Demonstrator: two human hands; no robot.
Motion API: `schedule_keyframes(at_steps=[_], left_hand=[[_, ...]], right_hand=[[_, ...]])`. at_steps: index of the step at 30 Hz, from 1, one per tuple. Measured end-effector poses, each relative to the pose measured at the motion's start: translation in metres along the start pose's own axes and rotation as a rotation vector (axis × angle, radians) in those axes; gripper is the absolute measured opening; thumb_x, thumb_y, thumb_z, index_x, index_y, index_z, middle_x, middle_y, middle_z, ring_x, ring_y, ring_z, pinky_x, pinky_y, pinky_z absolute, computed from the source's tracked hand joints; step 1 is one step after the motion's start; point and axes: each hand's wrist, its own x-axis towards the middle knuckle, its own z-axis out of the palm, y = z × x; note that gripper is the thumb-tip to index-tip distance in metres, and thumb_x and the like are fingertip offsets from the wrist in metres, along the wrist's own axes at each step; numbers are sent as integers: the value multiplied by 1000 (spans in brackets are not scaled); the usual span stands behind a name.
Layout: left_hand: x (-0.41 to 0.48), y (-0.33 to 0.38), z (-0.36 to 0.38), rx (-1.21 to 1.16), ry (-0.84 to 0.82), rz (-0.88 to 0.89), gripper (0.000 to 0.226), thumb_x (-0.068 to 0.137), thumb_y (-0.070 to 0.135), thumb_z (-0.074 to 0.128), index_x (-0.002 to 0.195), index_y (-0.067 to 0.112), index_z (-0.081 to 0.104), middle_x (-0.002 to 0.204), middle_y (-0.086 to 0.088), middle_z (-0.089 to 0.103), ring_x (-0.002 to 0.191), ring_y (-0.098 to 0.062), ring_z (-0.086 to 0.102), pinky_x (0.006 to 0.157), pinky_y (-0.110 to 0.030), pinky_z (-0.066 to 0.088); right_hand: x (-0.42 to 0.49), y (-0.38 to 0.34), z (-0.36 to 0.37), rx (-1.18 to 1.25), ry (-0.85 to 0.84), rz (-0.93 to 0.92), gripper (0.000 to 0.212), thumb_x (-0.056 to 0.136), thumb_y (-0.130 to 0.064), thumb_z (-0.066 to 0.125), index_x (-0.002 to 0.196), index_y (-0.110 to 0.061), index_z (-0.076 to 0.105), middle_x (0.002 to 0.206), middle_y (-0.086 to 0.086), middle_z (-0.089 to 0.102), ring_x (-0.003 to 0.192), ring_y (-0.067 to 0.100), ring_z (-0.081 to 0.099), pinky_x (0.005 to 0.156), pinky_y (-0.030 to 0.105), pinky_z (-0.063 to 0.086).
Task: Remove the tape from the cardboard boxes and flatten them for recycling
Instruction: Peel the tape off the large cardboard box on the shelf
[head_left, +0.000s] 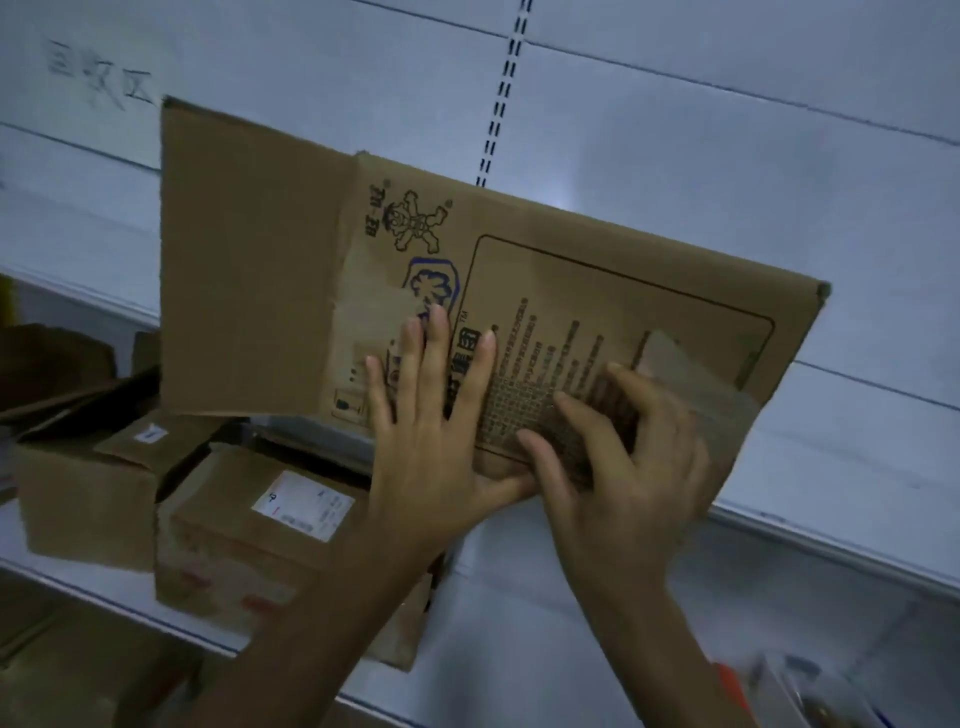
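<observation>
A flattened brown cardboard box (597, 270) with black print and a cartoon figure stands tilted against the white back panel. A plain flap (244, 260) sticks out on its left. My left hand (431, 415) lies on the printed face with straight, spread fingers, its thumb along the lower edge. My right hand (618, 467) is at the box's lower right, blurred, with bent fingers over a pale translucent strip of tape (696, 379) that lifts off the cardboard there. Its thumb is hidden.
Several other cardboard boxes sit on the white shelf at the left, one with a white label (304, 506), one open-topped (88, 488). The shelf's front edge (831, 551) runs to the right. A slotted upright (501, 93) divides the back panel. Blurred items (810, 691) lie lower right.
</observation>
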Motion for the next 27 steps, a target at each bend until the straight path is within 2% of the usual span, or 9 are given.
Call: schedule_keyframes(at_steps=[2,5,7,10,13,17,21,24,27], left_hand=[[0,1,2,-20,25,3,100,78,82,36,149,15,17,154,-21,5,146,-31,0,114,-61,1],[-3,3,5,-7,42,-2,95,82,80,32,150,14,18,156,-20,6,146,-31,1,114,-62,2],[-6,3,8,-6,37,6,97,81,81,33,150,14,17,157,-18,5,147,-31,-1,114,-62,2],[-6,-3,10,-18,50,34,98,80,81,37,150,14,18,157,-18,7,147,-29,-1,114,-62,-1],[1,-17,9,4,83,120,91,83,77,40,149,16,23,156,-12,11,147,-25,4,113,-63,1],[15,-49,3,97,140,377,82,86,73,44,146,18,32,153,-9,24,146,-22,14,113,-60,9],[18,-59,5,135,104,473,87,86,74,41,149,15,26,155,-8,15,148,-24,4,113,-60,9],[15,-59,1,119,-15,514,101,82,78,42,153,12,14,160,-11,4,148,-28,-3,114,-60,0],[18,-67,-10,95,-53,579,101,80,63,57,153,10,10,161,-12,3,148,-30,0,113,-58,-1]], right_hand=[[-1,-12,5,-29,82,58,21,78,-27,76,93,-13,75,114,14,65,115,29,52,92,41,36],[-1,-17,4,-196,127,5,12,83,-26,74,88,-16,76,90,4,71,89,25,65,81,36,35],[2,-19,1,-287,107,-48,11,87,-26,70,84,-17,75,78,0,69,76,21,65,76,34,33],[9,-21,1,-368,80,-65,19,91,-22,64,74,-18,72,69,-2,66,68,19,62,73,34,30],[11,-21,0,-389,84,-106,22,91,-21,64,70,-18,71,68,-3,66,66,18,62,74,34,32],[11,-21,-1,-428,82,-150,21,90,-21,65,71,-16,73,69,-2,68,65,19,64,76,36,33],[10,-31,-4,-527,4,-144,18,90,-20,65,76,-13,74,70,3,70,65,22,65,84,39,37],[11,-49,-3,-637,-90,-36,18,89,-15,64,74,-10,71,71,7,71,64,26,67,95,45,43],[17,-70,2,-721,-200,69,11,84,-10,68,73,-7,67,73,13,70,63,30,68,90,48,49]])
